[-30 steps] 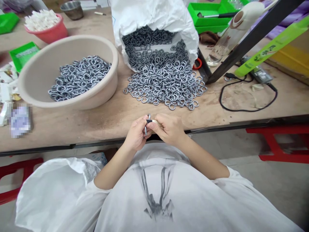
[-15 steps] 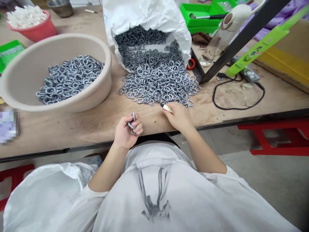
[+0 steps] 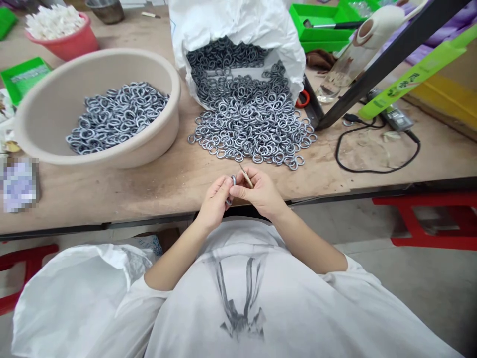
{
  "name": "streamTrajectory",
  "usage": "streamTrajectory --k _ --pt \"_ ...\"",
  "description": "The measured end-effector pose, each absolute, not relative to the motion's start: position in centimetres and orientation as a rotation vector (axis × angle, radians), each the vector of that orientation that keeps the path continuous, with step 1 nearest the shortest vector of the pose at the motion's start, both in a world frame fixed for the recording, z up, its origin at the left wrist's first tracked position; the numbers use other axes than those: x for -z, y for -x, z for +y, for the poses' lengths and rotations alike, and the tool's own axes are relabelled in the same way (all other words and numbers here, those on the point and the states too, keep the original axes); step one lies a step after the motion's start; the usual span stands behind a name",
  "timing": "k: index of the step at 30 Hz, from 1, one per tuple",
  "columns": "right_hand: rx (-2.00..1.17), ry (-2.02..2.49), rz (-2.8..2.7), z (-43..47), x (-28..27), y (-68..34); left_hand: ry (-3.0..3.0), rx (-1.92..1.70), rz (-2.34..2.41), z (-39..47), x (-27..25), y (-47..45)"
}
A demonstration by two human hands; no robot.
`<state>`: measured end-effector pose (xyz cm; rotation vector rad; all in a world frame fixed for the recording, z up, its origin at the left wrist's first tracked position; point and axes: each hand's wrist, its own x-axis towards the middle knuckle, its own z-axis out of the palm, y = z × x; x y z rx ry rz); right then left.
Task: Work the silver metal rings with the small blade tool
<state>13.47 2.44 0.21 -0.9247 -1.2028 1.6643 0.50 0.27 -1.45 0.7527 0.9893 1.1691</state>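
My left hand [image 3: 216, 201] is closed around a few grey rings, and one ring [image 3: 233, 180] stands up between its thumb and fingers. My right hand [image 3: 263, 194] grips a small, thin tool [image 3: 246, 177] with a pale handle and a dark pointed tip. The two hands meet at the table's front edge, the right thumb tip close against the upright ring. Just beyond them a heap of grey rings [image 3: 253, 124] spills from a white sack [image 3: 238, 20] lying on its side. More grey rings [image 3: 119, 117] lie in a large beige basin [image 3: 40, 124] on the left.
Behind the basin are a red bowl [image 3: 80, 47] of white pieces and a green tray [image 3: 11, 87]. A dark metal bar [image 3: 357, 94] slants up at right, near a bottle [image 3: 345, 59], red-handled scissors [image 3: 304, 98] and a black cable [image 3: 376, 170]. Red stools [image 3: 439, 238] stand below.
My hands have come together: the right moved left and down with the tool, the left moved right with its rings. The view has shifted slightly.
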Motion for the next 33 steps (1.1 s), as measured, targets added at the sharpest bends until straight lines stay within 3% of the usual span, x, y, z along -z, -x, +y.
streamTrajectory --k 8,16,26,28,33 --pt "-1.612 0.897 -1.353 2.6 -0.1 -13.8 -0.749 -1.091 0.917 0.3 0.5 -0.5" --pt "-0.79 1.009 -2.035 1.9 -1.0 -16.3 -0.963 -1.073 0.898 0.5 1.3 0.9" --pt "-0.848 1.106 -2.035 3.7 0.2 -17.3 -1.346 -0.857 0.789 -0.3 0.3 1.7" --pt "-0.773 1.307 -1.944 4.9 0.9 -18.1 -1.431 -0.989 0.845 0.8 -1.1 3.4" --pt "-0.346 1.817 -1.944 7.0 1.6 -19.6 -1.828 -1.863 1.482 7.1 -7.0 11.7"
